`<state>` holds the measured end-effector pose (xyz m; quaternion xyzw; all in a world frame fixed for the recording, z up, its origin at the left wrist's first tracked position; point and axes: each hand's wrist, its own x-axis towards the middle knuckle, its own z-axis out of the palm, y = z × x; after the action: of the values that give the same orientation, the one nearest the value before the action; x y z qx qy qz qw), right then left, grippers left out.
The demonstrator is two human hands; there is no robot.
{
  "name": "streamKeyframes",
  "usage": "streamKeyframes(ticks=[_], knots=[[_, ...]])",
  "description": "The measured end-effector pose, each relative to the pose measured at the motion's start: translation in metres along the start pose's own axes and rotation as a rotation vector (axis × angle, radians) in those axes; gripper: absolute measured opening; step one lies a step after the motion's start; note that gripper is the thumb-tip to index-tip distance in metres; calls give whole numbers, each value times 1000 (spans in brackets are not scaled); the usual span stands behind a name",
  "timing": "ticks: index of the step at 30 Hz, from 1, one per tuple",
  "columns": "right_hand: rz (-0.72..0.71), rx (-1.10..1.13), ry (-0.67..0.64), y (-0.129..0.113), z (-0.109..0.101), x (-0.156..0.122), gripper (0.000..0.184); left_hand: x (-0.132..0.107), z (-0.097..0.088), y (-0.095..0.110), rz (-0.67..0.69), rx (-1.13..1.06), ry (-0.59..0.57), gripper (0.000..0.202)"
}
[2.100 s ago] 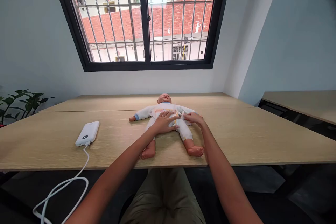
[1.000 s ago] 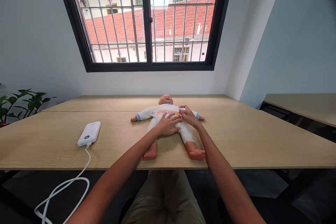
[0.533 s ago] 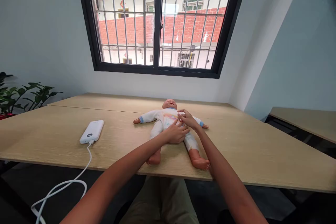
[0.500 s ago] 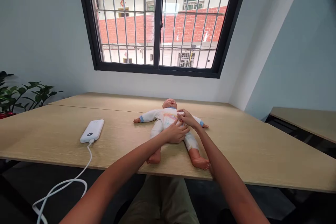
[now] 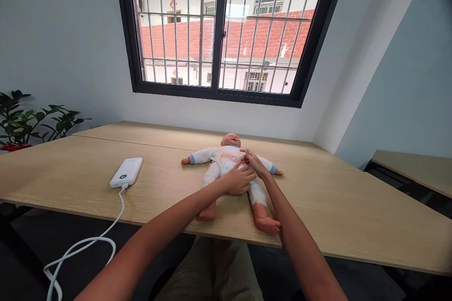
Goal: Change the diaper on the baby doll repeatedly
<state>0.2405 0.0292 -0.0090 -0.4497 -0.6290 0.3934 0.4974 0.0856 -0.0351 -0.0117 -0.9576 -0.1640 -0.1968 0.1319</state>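
Observation:
A baby doll lies on its back on the table, head toward the window and bare feet toward me. It wears a white outfit with blue cuffs and a faded coloured print on the chest. Across the doll's belly rests my left hand, its fingers curled at the cloth. My right hand is just above it on the doll's chest, with thumb and fingertips pinched on the outfit. The fingertips of both hands nearly meet, and the bit of cloth between them is mostly hidden.
A white power bank lies left on the wooden table, its white cable hanging over the front edge. A potted plant stands at far left. Behind the table is a barred window; another table stands at right.
The view has shifted and tilted slightly. Both hands stay at the doll's front, with the right hand's fingers drawn a little closer to the left hand. The doll lies as before.

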Motion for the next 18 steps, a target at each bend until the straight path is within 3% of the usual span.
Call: streamKeyframes(ticks=[3, 7, 9, 12, 14, 16, 18], knots=[[10, 78, 56, -2, -5, -9, 41, 4, -5, -8, -133, -246, 147, 16], [-31, 71, 123, -10, -8, -13, 43, 4, -10, -27, -480, -375, 452, 14], [-61, 59, 174, -14, -8, -13, 42, 0, -11, -36, -555, -320, 417, 17], [-104, 55, 281, -15, -7, -12, 42, -8, -12, -45, -518, -236, 209, 20], [-112, 68, 334, -14, -6, -13, 43, -13, -13, -50, -497, -230, 140, 22], [-118, 73, 356, -13, -5, -14, 42, -16, -14, -59, -491, -312, 179, 24], [-136, 75, 362, -12, -4, -15, 40, -23, -13, -71, -534, -442, 313, 28]])
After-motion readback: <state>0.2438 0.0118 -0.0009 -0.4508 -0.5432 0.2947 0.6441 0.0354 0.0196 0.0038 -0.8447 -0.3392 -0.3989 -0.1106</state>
